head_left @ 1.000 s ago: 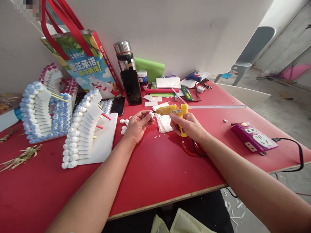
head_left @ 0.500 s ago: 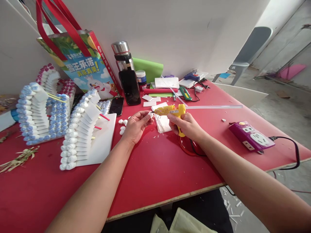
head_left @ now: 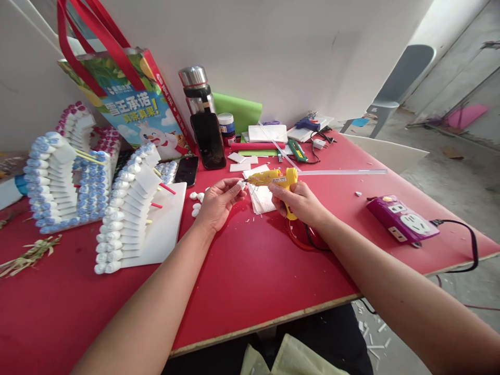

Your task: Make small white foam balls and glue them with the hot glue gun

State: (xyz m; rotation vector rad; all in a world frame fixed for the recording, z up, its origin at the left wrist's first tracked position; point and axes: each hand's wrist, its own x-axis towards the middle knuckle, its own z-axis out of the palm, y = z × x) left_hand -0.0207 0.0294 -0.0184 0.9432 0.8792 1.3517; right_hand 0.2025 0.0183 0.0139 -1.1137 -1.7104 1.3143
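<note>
In my right hand (head_left: 297, 199) is a yellow hot glue gun (head_left: 269, 178), its nozzle pointing left. My left hand (head_left: 222, 202) pinches a small white rolled piece (head_left: 241, 184) by the fingertips, right at the nozzle's tip. Several similar white rolls (head_left: 196, 204) lie on the table beside my left hand, partly hidden by it. Under the glue gun are white paper pieces (head_left: 262, 199). Left of my forearm stands a curved model (head_left: 128, 213) edged with white rolls, on a white board (head_left: 167, 229).
Blue-and-white (head_left: 58, 182) and pink-and-white models stand at the left by a carrier bag (head_left: 133, 104). A phone (head_left: 208, 140) leans on a steel flask (head_left: 193, 86). A purple power strip (head_left: 402, 219) sits on the right of the red table (head_left: 250, 281); a green-handled tool (head_left: 298, 150) lies behind.
Both hands keep almost the same pose, with the nozzle still at the white roll. The whole view has shifted very slightly.
</note>
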